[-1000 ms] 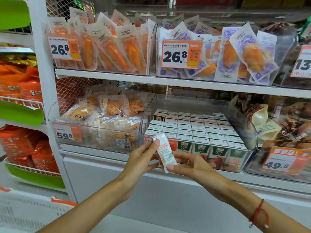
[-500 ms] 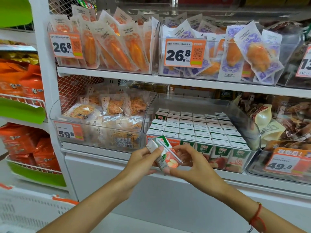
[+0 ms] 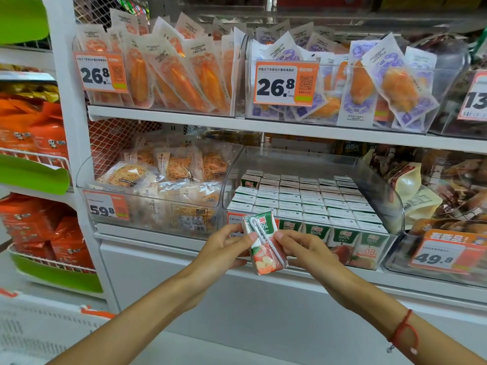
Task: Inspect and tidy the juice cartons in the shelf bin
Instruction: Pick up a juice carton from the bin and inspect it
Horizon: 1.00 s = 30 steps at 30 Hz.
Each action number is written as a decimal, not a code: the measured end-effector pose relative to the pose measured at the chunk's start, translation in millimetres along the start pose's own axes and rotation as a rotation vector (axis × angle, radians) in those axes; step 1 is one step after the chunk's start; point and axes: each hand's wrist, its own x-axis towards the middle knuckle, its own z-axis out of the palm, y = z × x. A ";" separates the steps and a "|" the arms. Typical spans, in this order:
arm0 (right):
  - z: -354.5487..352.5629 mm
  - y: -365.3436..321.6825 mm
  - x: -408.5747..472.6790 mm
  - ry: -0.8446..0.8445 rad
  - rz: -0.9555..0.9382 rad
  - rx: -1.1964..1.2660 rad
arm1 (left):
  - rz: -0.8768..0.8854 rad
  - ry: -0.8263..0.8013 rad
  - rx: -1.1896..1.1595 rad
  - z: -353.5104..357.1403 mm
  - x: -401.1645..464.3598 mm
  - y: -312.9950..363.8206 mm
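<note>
Nearest, both hands hold one juice carton (image 3: 264, 246) in front of the bin's front left corner, tilted, with its straw (image 3: 266, 242) side facing the camera. The left hand (image 3: 224, 248) pinches its left edge with thumb and fingertips; the right hand (image 3: 305, 248) pinches its right edge the same way. A red cord (image 3: 403, 329) circles the right wrist.

Just behind, the clear bin (image 3: 392, 206) sits on the shelf (image 3: 290, 275), packed with upright cartons (image 3: 303, 204). I count about six across the front and roughly seven or eight rows going back; the far rows are too small to count surely. The front left slot looks vacant, likely where the held carton belongs.

Risks, as I judge them: the grip is light and on the edges only, so the carton could slip and drop to the floor. Pushing it back tilted could catch the bin's front wall or knock the neighbouring front carton askew. The glued straw could peel off if a thumb drags across it.

Beside the bin stand one snack bin on the left (image 3: 147, 206) and one on the right (image 3: 448, 196).
</note>
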 end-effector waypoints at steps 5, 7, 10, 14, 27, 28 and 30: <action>-3.4 1.0 -0.1 -0.023 0.016 -0.004 | -0.016 -0.044 -0.009 -0.1 -0.3 0.1; -4.1 0.8 -0.3 -0.022 0.009 0.008 | -0.032 -0.054 -0.051 -0.1 -0.1 1.6; -0.7 -0.4 -2.8 0.006 -0.040 -0.001 | -0.039 -0.083 -0.046 0.4 -1.7 2.8; 8.5 -0.3 -6.7 0.127 -0.182 -0.242 | -0.033 -0.065 0.008 2.2 -3.1 1.3; -6.5 -7.6 -9.1 -0.123 -0.033 0.002 | -0.097 -0.146 -0.355 -5.8 2.5 -0.2; -6.2 -7.1 -9.0 -0.136 -0.010 -0.014 | -0.101 -0.138 -0.386 -5.4 3.6 -0.6; -5.3 -5.6 -9.1 -0.170 0.038 -0.028 | -0.076 -0.125 -0.365 -3.3 5.6 -2.8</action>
